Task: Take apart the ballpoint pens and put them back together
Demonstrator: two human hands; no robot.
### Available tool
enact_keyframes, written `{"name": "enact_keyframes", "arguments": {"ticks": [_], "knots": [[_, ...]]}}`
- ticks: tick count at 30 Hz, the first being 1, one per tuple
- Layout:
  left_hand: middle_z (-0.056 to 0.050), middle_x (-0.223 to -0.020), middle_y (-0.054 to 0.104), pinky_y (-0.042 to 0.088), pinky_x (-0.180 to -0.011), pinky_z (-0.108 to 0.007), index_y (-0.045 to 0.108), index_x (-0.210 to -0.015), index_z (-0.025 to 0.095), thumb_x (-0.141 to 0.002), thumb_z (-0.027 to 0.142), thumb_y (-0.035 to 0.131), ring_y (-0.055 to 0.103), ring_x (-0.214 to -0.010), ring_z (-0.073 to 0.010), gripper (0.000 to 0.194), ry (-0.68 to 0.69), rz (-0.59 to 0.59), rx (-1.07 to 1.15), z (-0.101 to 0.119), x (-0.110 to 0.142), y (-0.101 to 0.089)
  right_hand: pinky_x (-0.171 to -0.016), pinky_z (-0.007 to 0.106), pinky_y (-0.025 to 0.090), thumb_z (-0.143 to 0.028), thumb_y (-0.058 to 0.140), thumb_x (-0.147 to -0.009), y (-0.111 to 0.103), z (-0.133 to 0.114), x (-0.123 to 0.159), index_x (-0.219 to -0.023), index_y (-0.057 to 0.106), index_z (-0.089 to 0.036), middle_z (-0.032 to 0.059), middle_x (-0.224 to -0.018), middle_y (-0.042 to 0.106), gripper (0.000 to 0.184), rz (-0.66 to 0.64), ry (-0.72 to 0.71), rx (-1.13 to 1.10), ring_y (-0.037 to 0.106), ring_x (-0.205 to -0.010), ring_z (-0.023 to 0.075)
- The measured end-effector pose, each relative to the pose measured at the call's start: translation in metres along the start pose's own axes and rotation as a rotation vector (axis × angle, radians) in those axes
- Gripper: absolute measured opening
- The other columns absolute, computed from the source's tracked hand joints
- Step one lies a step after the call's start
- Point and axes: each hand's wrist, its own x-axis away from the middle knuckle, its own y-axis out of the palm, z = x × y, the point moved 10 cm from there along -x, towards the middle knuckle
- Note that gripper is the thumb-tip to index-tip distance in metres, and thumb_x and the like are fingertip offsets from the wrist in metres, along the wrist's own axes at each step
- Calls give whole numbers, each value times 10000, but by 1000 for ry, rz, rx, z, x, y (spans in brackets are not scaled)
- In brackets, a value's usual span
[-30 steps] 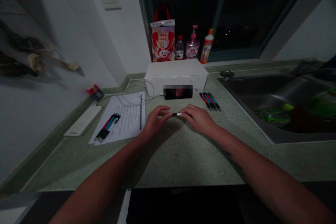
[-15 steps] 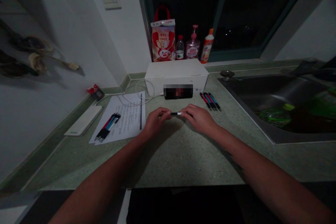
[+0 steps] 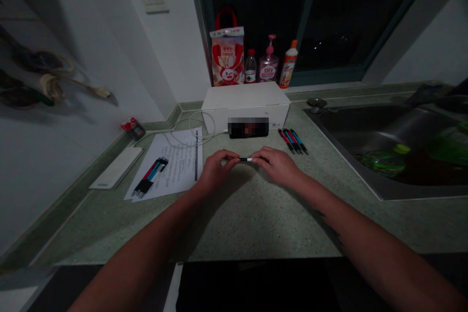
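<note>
Between my two hands a black and white pen (image 3: 245,159) is held level above the counter, its ends hidden by my fingers. My left hand (image 3: 217,168) pinches the black end. The other end, past the white part, is pinched by my right hand (image 3: 276,163). Several red, blue and black pens (image 3: 293,141) lie side by side on the counter beyond my right hand. To the left, another group of pens (image 3: 150,178) rests on printed paper sheets (image 3: 181,165).
A phone (image 3: 248,129) with a white cable leans against a white box (image 3: 245,97). A white power bank-like slab (image 3: 117,168) and a small red pack (image 3: 133,128) lie at left. The metal sink (image 3: 351,165) is at right. Bottles (image 3: 268,66) stand behind the box.
The fingers of both hands have shifted slightly along the pen, which both still hold. Everything else on the counter looks unmoved.
</note>
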Motion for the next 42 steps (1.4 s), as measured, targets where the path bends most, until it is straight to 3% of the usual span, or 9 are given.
{"name": "enact_keyframes", "arguments": {"ticks": [3, 6, 11, 16, 19, 25, 39, 42], "knots": [[-31, -892, 745, 542, -867, -356, 713, -876, 209, -839, 235, 686, 681, -861, -187, 52, -14, 44, -28, -1, 0, -3, -760, 355, 506, -332, 617, -939, -5, 15, -2, -956, 732, -245, 56, -945, 742, 145, 62, 84, -113, 680, -855, 211], [-21, -859, 720, 531, -833, -328, 675, -865, 201, -843, 232, 665, 665, -828, -171, 39, -24, 38, -10, 0, 1, -2, -655, 333, 509, -344, 659, -861, -10, 40, -3, -938, 682, -228, 43, -835, 715, 141, 159, 222, -369, 657, -731, 191], [-17, -823, 689, 521, -779, -301, 646, -863, 192, -831, 255, 680, 651, -793, -158, 79, 25, -244, 139, 12, 11, 28, -541, 299, 507, -426, 721, -765, -3, 55, -5, -1058, 582, -232, -8, -718, 651, 378, 207, 323, -820, 679, -692, 205], [-20, -812, 672, 509, -728, -285, 656, -860, 174, -816, 274, 717, 627, -747, -146, 125, -66, -512, 285, 13, 32, 63, -600, 321, 560, -416, 747, -753, 17, 40, -3, -1196, 557, -243, 18, -804, 712, 512, 128, 347, -987, 724, -759, 224], [-22, -818, 675, 503, -749, -293, 668, -876, 163, -825, 274, 714, 627, -755, -145, 131, -101, -589, 348, 13, 38, 73, -614, 331, 572, -410, 750, -760, 27, 37, -2, -1249, 536, -254, 39, -873, 749, 557, 96, 378, -1036, 738, -759, 227], [-41, -865, 693, 501, -813, -320, 688, -900, 150, -841, 252, 700, 634, -812, -154, 118, -111, -605, 344, 10, 37, 75, -621, 335, 580, -382, 765, -759, 27, 39, -2, -1095, 578, -236, 46, -850, 756, 411, 101, 377, -1058, 741, -722, 224], [-34, -849, 686, 492, -801, -314, 683, -896, 147, -845, 250, 695, 626, -787, -144, 115, -123, -607, 360, 11, 38, 75, -621, 337, 590, -346, 745, -777, 24, 35, -3, -1180, 541, -250, 25, -845, 757, 462, 84, 356, -1052, 747, -720, 220], [-32, -851, 689, 494, -810, -319, 684, -889, 153, -842, 241, 696, 629, -794, -146, 100, -131, -610, 347, 11, 39, 74, -634, 349, 595, -351, 737, -786, 25, 35, -2, -1131, 559, -238, 36, -852, 755, 404, 77, 356, -1045, 749, -728, 226]]}}
